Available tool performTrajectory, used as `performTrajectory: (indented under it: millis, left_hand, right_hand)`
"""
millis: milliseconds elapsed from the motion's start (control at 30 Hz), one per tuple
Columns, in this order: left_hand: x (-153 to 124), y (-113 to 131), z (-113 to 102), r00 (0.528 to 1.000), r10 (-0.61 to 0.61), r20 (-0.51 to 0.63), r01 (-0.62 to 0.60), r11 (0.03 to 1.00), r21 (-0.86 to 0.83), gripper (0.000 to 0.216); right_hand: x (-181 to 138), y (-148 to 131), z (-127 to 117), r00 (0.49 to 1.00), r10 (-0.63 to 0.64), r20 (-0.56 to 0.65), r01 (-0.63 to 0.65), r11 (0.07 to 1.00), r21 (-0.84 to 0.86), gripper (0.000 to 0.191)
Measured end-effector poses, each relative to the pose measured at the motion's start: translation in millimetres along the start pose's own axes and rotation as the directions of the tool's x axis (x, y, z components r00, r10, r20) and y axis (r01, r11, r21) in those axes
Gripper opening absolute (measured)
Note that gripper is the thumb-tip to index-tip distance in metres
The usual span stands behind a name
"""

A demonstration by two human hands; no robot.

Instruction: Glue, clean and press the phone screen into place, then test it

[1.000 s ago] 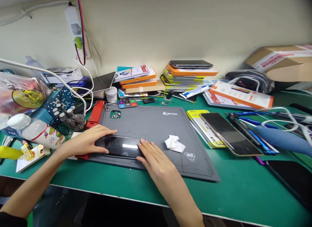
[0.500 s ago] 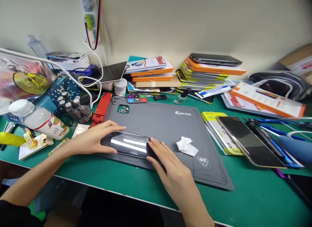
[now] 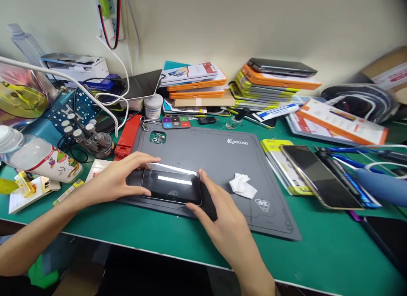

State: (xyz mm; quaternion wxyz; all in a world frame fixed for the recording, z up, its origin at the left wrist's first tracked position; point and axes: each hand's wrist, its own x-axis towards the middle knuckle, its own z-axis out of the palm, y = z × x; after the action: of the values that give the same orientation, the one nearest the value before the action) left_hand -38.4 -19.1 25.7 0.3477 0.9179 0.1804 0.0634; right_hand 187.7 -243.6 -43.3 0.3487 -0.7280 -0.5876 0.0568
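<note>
A black smartphone lies across the front left of a grey work mat, bright light strips mirrored in its glass. My left hand grips its left end, thumb on the near edge and fingers on the far edge. The right end sits between the thumb and fingers of my right hand. A crumpled white wipe rests on the mat to the right of my right hand. Several small screws and parts lie in a recess at the mat's back left corner.
Left of the mat are a red clamp-like tool, a screwdriver stand and a bottle. Another phone lies on yellow packages at the right. Stacked boxes stand along the wall.
My right hand's fingers have shifted from over the phone's glass to its right end edges, baring more of the screen. The phone's reflections have moved; the whole view has shifted slightly.
</note>
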Motion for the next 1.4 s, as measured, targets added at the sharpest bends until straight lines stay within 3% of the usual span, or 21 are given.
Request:
performTrajectory:
  millis: [233,600,767,900,1033,1167,1267,1400]
  left_hand:
    - [1,4,0,0.998,0.058,0.026,-0.059,0.998,0.039,0.071]
    - [2,7,-1,0.994,0.08,0.076,-0.088,0.99,0.111,0.06]
    - [3,8,-1,0.994,0.055,0.098,-0.064,0.994,0.087,0.053]
    - [4,5,0,0.998,0.038,0.046,-0.04,0.998,0.052,0.048]
    - [11,7,-5,0.998,-0.066,-0.023,0.064,0.995,-0.073,0.052]
    - [31,13,-13,0.976,-0.218,-0.024,0.215,0.973,-0.09,0.054]
    - [51,9,-16,0.966,-0.258,0.005,0.257,0.957,-0.132,0.049]
    - [73,-1,-14,0.965,-0.262,0.019,0.26,0.94,-0.222,0.049]
  right_hand:
    - [1,-1,-1,0.999,-0.042,-0.029,0.042,0.999,-0.009,0.067]
    - [3,-8,-6,0.98,-0.158,-0.122,0.154,0.987,-0.039,0.076]
    - [3,-4,-5,0.993,-0.079,-0.085,0.078,0.997,-0.017,0.061]
    - [2,-1,-1,0.995,0.038,-0.096,-0.039,0.999,-0.006,0.053]
    - [0,-4,0,0.962,0.19,-0.197,-0.173,0.98,0.101,0.049]
    - [0,-8,-8,0.907,0.171,-0.385,-0.104,0.976,0.19,0.044]
    - [1,5,-16,0.853,0.141,-0.502,-0.126,0.99,0.063,0.041]
    - [1,41,-21,0.911,0.023,-0.413,-0.122,0.969,-0.214,0.041]
